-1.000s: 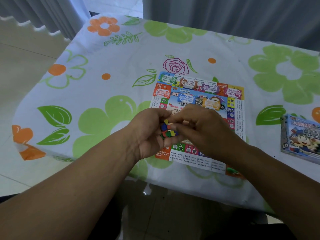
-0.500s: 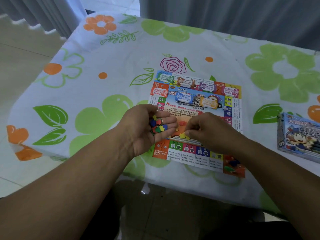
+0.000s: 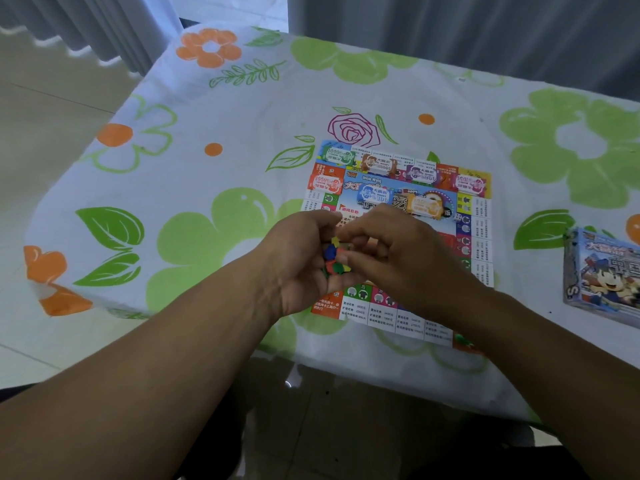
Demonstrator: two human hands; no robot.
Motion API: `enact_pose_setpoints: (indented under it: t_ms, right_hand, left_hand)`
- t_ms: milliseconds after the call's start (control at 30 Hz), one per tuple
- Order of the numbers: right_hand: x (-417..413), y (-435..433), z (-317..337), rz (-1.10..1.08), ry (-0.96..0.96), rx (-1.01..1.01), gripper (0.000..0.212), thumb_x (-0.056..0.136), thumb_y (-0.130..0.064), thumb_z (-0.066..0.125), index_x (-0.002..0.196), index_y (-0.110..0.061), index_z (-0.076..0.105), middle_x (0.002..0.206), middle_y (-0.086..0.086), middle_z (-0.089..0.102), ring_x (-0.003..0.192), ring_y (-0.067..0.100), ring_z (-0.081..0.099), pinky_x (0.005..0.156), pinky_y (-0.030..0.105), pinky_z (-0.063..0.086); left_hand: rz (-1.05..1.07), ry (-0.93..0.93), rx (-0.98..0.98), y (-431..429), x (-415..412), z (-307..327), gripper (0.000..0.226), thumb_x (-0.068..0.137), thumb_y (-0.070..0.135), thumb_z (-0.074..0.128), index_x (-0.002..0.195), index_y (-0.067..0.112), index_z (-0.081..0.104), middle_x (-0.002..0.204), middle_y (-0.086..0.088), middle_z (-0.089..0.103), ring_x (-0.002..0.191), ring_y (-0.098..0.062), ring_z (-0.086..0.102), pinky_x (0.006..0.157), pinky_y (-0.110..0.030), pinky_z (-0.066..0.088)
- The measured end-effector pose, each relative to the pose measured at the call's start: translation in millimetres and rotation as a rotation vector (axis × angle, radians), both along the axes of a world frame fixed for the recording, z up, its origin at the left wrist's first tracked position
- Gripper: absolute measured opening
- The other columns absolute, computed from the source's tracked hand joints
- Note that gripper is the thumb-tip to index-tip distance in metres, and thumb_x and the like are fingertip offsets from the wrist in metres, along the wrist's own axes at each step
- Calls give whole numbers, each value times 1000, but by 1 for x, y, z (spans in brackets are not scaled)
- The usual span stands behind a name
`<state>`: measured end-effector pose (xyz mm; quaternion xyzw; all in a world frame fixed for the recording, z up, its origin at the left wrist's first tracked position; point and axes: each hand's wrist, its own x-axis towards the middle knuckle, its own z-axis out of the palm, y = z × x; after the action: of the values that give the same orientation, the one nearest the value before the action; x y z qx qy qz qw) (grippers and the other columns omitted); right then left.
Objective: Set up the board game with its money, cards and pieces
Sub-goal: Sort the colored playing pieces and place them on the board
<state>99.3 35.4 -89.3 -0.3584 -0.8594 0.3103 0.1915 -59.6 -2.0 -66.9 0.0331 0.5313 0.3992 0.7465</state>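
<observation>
A small colourful game board (image 3: 474,216) lies flat on the flowered tablecloth (image 3: 214,161). Several stacks of paper money (image 3: 337,156) sit along its far edge and in its centre. My left hand (image 3: 298,261) hovers over the board's near left part, cupped around several small plastic pieces (image 3: 334,256) in blue, yellow, red and green. My right hand (image 3: 391,251) is against it, fingertips reaching into that handful; whether they pinch a piece is hidden. A green piece (image 3: 462,338) lies at the board's near right corner.
The blue game box (image 3: 602,275) lies on the cloth at the right edge. Grey curtains (image 3: 450,32) hang behind the table. The table's near edge runs just below the board, with tiled floor (image 3: 45,109) to the left.
My right hand had gone down to the board's middle half a second ago; it has come back up to the pieces in my left palm. My left hand stayed put.
</observation>
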Motion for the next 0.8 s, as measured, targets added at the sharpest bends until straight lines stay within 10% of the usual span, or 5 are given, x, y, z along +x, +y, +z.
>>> enact_pose_setpoints:
  t_ms: [800]
  right_hand:
    - [5,20,15,-254,108,-291,4,90,-15,71,86,-16,70,81,-4,67,65,1,60,63,28,50]
  left_hand:
    - [-10,32,-16,0,-2,-1,26,100,11,46,109,-3,66,100,-22,75,88,-30,75,77,-38,62]
